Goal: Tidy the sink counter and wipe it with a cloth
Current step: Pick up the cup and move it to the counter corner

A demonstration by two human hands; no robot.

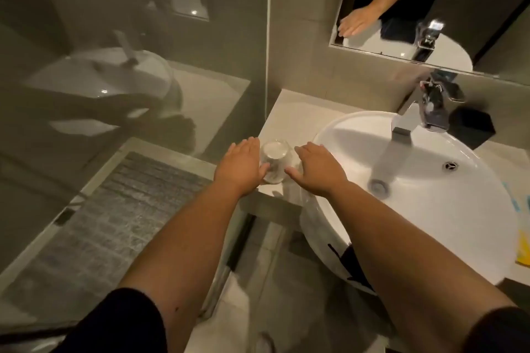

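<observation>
On the counter [289, 112], left of the basin [415, 180] | upturned glass [274, 160] near front edge | left hand [241, 165] flat-fingered, thumb touching glass, no grip | right hand [317, 167] spread, just beside glass, holding nothing | tap [421, 112] behind.

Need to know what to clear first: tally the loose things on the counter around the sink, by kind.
Glass, upside down between the hands: 1
Black box behind the tap: 1
Yellow cloth, partly out of frame: 1
Total: 3
</observation>
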